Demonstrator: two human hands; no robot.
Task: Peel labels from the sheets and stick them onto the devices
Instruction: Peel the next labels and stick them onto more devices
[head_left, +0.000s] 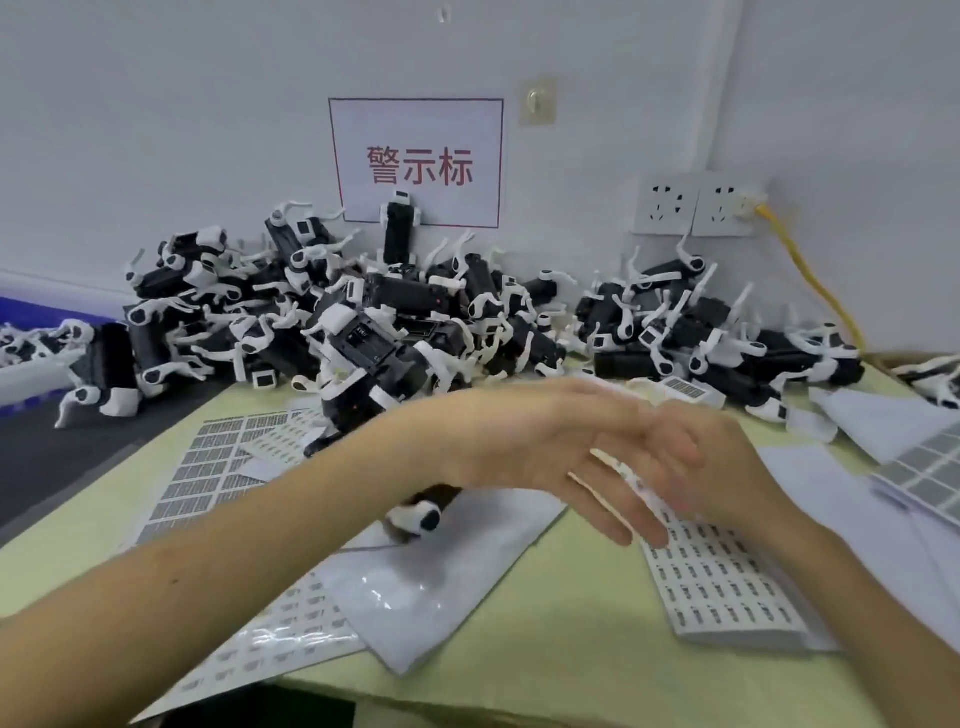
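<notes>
My left hand (571, 457) reaches across from the lower left, its fingers straight and pointing down at a sheet of small black-printed labels (727, 587) on the right. Just behind it, over the top of that sheet, is my right hand (727, 467); it is blurred and its fingertips are hidden by the left hand. One black-and-white device (421, 514) lies under my left forearm on a glossy white sheet (441, 582). A large pile of such devices (363, 322) lies against the wall.
A smaller heap of devices (701, 332) sits at the back right. More label sheets (208, 467) lie at the left and near the front edge (270, 654). Grey labels (930, 467) and white papers are at the right. A yellow cable (810, 280) hangs from the wall sockets.
</notes>
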